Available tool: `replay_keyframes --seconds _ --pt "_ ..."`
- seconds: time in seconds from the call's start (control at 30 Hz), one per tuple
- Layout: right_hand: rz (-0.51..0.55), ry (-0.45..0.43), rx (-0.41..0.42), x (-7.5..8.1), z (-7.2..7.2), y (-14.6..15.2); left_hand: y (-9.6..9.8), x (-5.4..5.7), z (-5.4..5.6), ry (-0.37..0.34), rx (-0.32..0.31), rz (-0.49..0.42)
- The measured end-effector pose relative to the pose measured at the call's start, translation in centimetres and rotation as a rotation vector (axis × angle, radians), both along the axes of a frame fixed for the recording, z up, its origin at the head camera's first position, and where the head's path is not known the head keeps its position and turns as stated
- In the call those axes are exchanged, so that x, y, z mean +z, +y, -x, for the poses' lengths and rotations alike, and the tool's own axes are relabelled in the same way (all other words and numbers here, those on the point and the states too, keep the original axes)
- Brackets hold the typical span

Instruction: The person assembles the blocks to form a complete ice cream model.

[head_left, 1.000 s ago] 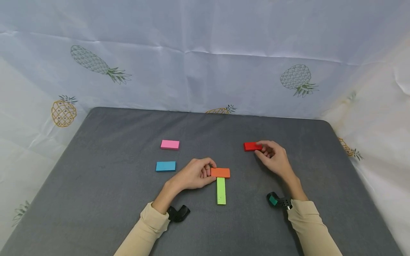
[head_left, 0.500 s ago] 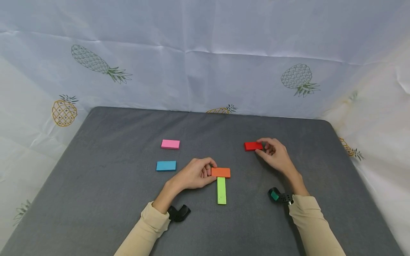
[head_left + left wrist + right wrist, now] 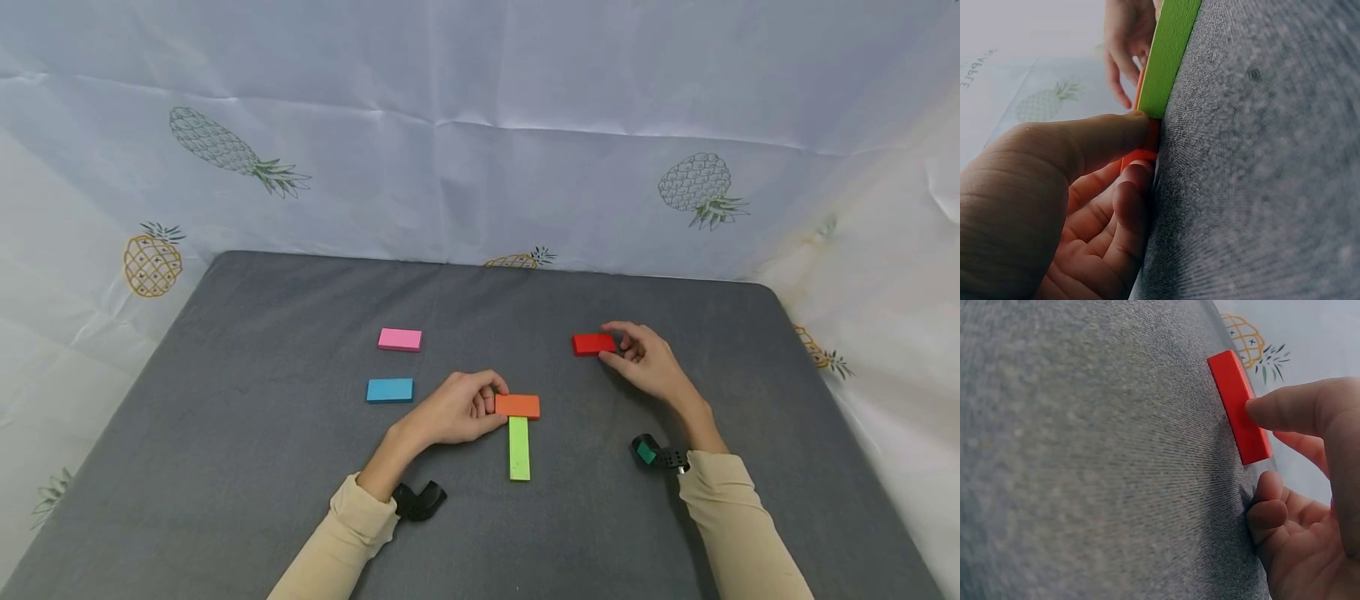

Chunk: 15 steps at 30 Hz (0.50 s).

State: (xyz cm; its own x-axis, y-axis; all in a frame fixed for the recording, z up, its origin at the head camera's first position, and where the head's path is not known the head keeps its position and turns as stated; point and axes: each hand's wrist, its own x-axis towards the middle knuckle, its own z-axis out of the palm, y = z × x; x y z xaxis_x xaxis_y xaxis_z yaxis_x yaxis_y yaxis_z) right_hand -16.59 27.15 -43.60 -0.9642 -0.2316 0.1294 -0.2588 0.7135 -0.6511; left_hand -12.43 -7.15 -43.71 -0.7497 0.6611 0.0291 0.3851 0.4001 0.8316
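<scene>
At the centre of the head view an orange block (image 3: 517, 406) lies crosswise at the far end of a lime-green block (image 3: 519, 448), forming a T. My left hand (image 3: 459, 408) pinches the orange block's left end, thumb on the near side and index finger at the far side. To the right lies a red block (image 3: 593, 344) on the dark cloth. Beside its right end is my right hand (image 3: 651, 364), thumb at the near edge and index finger spread just past the far edge. In the right wrist view the thumb overlaps the red block (image 3: 1239, 407).
A pink block (image 3: 400, 339) and a blue block (image 3: 390, 390) lie left of centre on the grey-covered table (image 3: 247, 433). A white curtain (image 3: 480, 183) with pineapple prints hangs behind and along the sides. Both wrists carry black camera mounts.
My right index finger has lifted off the red block's far edge, widening its gap to the thumb. The right wrist has shifted slightly right. The left hand and the blocks stay in place.
</scene>
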Motion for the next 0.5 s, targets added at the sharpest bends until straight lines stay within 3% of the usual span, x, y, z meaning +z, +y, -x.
replay_keyframes --seconds 0.5 --pt "-0.046 -0.059 -0.021 0.02 0.18 -0.02 -0.12 -0.11 0.02 0.006 -0.008 -0.005"
